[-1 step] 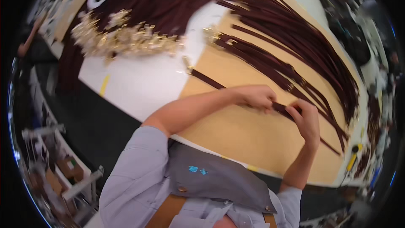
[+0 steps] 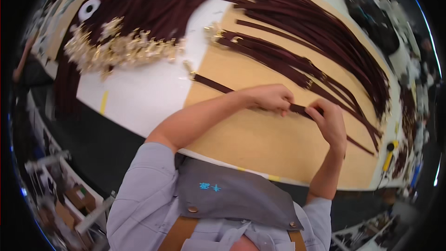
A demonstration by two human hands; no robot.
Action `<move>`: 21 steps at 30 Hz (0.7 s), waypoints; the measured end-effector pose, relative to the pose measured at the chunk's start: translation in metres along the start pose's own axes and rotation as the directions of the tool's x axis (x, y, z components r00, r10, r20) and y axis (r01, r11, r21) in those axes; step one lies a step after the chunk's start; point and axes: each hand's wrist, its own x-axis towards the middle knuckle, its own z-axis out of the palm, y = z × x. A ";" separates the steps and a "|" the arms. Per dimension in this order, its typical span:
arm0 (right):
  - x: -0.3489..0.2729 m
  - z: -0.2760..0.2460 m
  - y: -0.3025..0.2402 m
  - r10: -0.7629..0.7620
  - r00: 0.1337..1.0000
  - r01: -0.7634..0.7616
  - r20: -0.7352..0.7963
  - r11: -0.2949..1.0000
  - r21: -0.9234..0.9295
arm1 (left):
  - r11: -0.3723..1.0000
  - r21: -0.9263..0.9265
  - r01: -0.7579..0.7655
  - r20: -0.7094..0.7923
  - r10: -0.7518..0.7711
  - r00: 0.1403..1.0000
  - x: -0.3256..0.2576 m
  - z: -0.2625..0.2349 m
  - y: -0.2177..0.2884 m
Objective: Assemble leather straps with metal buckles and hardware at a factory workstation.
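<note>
A dark brown strap (image 2: 213,83) lies slantwise across the tan board, a gold clasp at its far left end. My left hand (image 2: 272,97) is closed round the middle of this strap. Just to the right, my right hand (image 2: 329,120) pinches the same strap between thumb and fingers. A short stretch of it (image 2: 299,108) shows between the two hands, and its thin right end comes out beyond my right hand. Beyond my hands lies a small bunch of similar brown straps (image 2: 274,62) with gold buckles, nearly parallel to the held one.
The tan board (image 2: 241,142) covers the near table. A large pile of brown straps (image 2: 311,28) lies at the far right. More straps (image 2: 153,11) with wrapped gold hardware (image 2: 125,51) and a white roll (image 2: 89,9) are at the far left. A yellow tool (image 2: 389,158) lies at the right edge.
The whole scene has shifted a little left and up in the view. Both hands keep hold of the strap, in nearly the same places on it.
</note>
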 end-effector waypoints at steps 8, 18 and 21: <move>-0.030 -0.007 0.018 0.161 0.985 -0.166 -0.064 0.983 -0.072 | 0.983 -0.154 0.095 0.113 -0.078 0.990 0.010 0.010 0.012; -0.031 0.014 0.021 0.076 0.988 -0.084 -0.132 0.995 -0.054 | 0.973 -0.204 0.105 0.142 -0.077 0.987 0.005 0.014 0.006; -0.026 0.020 0.018 0.048 0.996 -0.050 -0.081 0.999 -0.020 | 0.979 -0.177 0.098 0.148 -0.072 0.986 0.003 0.010 0.006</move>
